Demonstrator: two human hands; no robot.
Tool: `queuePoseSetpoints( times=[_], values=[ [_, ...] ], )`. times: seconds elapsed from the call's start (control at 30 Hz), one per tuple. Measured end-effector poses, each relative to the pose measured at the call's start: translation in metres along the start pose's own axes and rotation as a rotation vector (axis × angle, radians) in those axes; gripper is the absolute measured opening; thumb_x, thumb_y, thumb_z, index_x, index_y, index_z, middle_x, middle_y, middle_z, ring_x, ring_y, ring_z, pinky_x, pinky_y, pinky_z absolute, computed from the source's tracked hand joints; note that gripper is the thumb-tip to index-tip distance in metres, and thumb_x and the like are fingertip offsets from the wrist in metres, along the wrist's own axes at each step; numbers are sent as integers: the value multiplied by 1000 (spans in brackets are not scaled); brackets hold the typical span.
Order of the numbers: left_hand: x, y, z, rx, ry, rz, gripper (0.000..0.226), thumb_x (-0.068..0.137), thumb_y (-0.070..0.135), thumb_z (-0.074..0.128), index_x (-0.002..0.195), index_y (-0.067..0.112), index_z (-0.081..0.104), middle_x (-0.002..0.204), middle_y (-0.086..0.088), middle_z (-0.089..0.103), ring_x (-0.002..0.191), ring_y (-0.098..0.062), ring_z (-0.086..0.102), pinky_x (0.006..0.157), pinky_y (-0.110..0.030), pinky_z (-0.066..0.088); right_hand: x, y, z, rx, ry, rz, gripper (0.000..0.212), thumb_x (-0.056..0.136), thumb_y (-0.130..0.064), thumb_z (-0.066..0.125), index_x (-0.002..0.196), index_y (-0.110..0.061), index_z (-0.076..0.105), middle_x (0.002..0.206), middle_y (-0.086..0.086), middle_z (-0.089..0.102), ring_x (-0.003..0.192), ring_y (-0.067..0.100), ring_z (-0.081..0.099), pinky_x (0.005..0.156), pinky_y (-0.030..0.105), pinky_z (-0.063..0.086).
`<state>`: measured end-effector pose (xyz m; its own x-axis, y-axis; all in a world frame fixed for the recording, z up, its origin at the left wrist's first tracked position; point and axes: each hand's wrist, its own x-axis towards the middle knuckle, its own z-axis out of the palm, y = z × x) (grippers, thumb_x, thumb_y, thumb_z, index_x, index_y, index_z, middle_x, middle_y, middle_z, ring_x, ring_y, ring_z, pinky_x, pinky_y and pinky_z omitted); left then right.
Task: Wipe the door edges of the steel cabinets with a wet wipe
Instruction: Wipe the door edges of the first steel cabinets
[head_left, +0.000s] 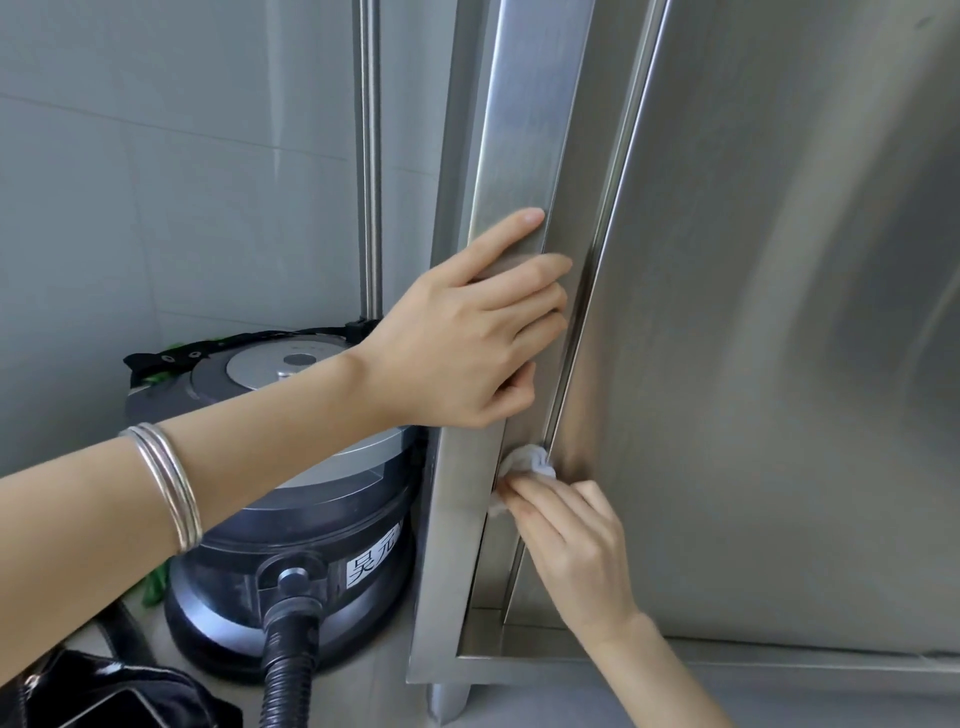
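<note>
Gripping door edge (524, 130) with left hand (457, 358), fingers curled round it, pinching wet wipe (527, 462) against it with right hand (576, 551)

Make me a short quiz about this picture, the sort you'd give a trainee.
1. Which hand pinches the wet wipe against the steel?
A. the left
B. the right
C. neither

2. True or false: the left hand grips the door edge, above the wipe.

3. Fill in: the left wrist side of the arm wears silver ____.

Key
1. B: the right hand has its fingers on the wipe.
2. True.
3. bangles
</note>
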<state>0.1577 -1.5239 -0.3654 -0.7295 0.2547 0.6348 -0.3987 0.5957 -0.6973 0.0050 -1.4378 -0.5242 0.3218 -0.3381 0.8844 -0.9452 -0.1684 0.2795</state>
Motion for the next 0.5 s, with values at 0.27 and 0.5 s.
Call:
queuePoseSetpoints(
  times=[0.27, 0.5],
  values=[
    [-16, 18, 6, 30, -93, 88, 37, 84, 21, 39, 88, 1, 69, 94, -10, 67, 113, -29, 59, 122, -45, 12, -22, -10, 6, -34, -99, -19, 25, 91, -5, 56, 74, -14, 71, 84, -4, 70, 66, 14, 61, 56, 28, 31],
    [-17, 19, 11, 27, -51, 73, 34, 84, 17, 38, 84, 2, 69, 90, -8, 65, 109, -28, 60, 122, -44, 13, -43, -16, 21, -70, -23, 38, 31, 93, -4, 53, 71, -17, 71, 82, -8, 70, 64, 10, 60, 53, 27, 25]
  ],
)
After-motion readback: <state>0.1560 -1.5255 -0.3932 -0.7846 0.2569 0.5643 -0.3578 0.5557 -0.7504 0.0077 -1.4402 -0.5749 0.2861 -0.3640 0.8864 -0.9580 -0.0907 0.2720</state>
